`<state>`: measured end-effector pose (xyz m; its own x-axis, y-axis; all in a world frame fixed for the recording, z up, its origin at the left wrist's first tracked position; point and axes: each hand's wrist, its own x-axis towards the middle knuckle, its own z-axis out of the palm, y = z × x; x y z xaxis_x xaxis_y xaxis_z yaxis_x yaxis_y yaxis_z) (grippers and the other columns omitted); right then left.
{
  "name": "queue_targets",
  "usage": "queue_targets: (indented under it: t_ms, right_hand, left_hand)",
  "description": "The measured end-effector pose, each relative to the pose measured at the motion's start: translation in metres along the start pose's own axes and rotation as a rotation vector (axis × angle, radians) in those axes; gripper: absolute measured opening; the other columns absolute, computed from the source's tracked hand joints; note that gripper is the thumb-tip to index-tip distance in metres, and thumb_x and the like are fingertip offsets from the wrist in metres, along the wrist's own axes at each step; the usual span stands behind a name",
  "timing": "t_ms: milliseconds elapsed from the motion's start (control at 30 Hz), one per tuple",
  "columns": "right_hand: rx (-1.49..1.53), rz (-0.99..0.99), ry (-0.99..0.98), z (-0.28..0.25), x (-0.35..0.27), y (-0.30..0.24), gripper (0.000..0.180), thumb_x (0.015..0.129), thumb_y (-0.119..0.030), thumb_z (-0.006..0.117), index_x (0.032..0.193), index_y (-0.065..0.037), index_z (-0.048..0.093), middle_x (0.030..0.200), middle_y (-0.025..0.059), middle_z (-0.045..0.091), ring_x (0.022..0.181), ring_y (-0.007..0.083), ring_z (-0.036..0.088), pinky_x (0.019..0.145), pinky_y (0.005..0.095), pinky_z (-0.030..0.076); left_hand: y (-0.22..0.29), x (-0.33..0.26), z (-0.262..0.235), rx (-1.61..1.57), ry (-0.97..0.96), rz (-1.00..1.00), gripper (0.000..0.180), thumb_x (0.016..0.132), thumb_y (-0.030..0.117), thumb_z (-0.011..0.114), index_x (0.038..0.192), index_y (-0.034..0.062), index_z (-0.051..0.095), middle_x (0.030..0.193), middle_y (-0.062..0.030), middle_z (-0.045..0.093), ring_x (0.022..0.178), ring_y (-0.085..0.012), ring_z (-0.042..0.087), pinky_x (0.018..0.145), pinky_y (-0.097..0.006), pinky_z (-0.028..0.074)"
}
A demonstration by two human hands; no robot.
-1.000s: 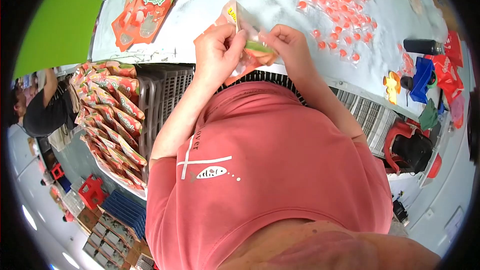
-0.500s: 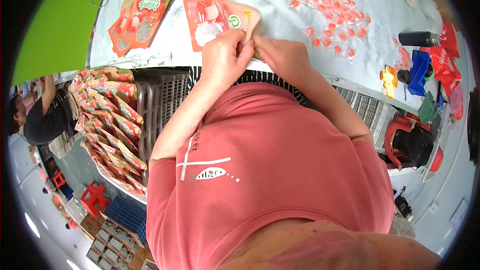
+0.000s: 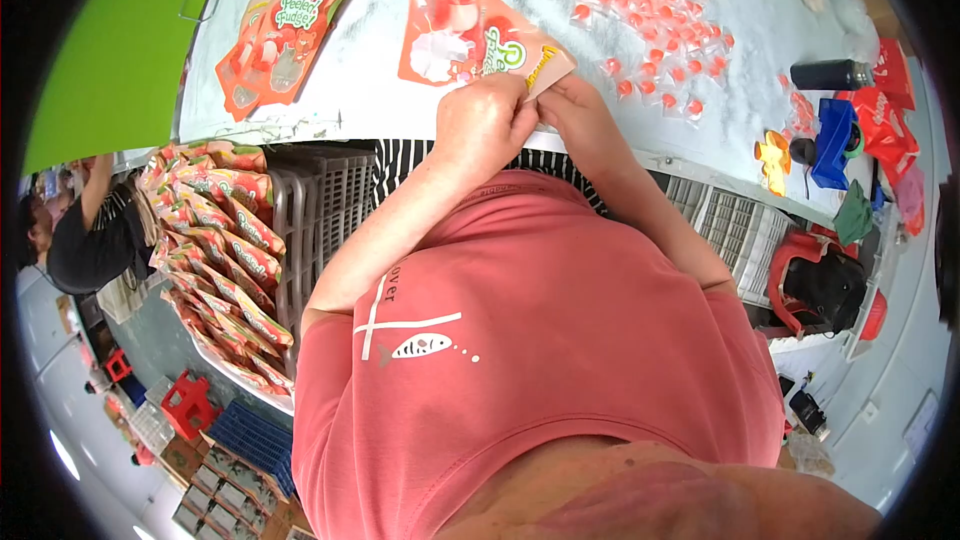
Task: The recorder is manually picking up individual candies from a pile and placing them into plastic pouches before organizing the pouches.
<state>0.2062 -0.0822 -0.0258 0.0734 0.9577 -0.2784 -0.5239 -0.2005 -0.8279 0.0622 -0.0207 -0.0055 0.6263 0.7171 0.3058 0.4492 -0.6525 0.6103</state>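
Observation:
An orange and red printed pouch (image 3: 455, 35) lies flat on the white table (image 3: 380, 100) in front of me. My left hand (image 3: 483, 126) and my right hand (image 3: 572, 112) meet at its near right corner, where both pinch the pouch's edge. A small stack of like pouches (image 3: 275, 40) lies to the left on the table. Many small red wrapped sweets (image 3: 640, 10) are scattered over the table to the right, beyond my right hand.
A tray heaped with several filled pouches (image 3: 215, 250) sits low at my left, beside grey plastic crates (image 3: 320, 210). At right are a black bottle (image 3: 830, 74), a blue tape holder (image 3: 830, 140) and a red and black bag (image 3: 815, 285). Another person (image 3: 85, 235) works at far left.
The pouch went from held up between my hands to lying flat on the table, and both hands moved to its near right corner.

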Motion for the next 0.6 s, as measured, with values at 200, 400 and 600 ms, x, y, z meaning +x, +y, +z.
queue_targets:
  t_ms: [200, 400, 600]
  right_hand:
    - [-0.027, -0.034, -0.124, -0.016, 0.012, 0.020, 0.031, 0.092, -0.007, 0.048, 0.121, -0.001, 0.057, 0.103, 0.0042, 0.061, 0.089, 0.0113, 0.059, 0.076, 0.0257, 0.048]
    - [-0.094, -0.048, -0.252, -0.024, 0.036, 0.033, 0.040, 0.095, -0.008, 0.052, 0.134, -0.005, 0.047, 0.127, 0.0068, 0.056, 0.116, 0.0154, 0.056, 0.095, 0.0309, 0.049]
    - [0.044, -0.238, -0.226, -0.009, 0.030, 0.045, 0.053, 0.101, -0.036, 0.033, 0.148, -0.011, 0.033, 0.139, 0.0040, 0.046, 0.127, 0.0169, 0.045, 0.105, 0.0370, 0.039]
  left_hand:
    - [0.014, -0.001, -0.011, -0.017, -0.062, 0.072, 0.012, 0.077, 0.013, 0.063, 0.072, 0.0038, 0.058, 0.073, -0.0132, 0.062, 0.064, -0.0339, 0.063, 0.056, -0.045, 0.050]
    - [0.024, -0.003, -0.013, -0.068, -0.093, 0.093, 0.011, 0.078, 0.011, 0.063, 0.072, 0.0034, 0.058, 0.072, -0.0134, 0.061, 0.065, -0.0342, 0.063, 0.057, -0.043, 0.050]
    - [0.039, -0.001, -0.024, -0.115, -0.206, 0.209, 0.010, 0.077, 0.013, 0.064, 0.074, 0.0041, 0.059, 0.072, -0.0113, 0.060, 0.066, -0.0319, 0.063, 0.056, -0.044, 0.050]
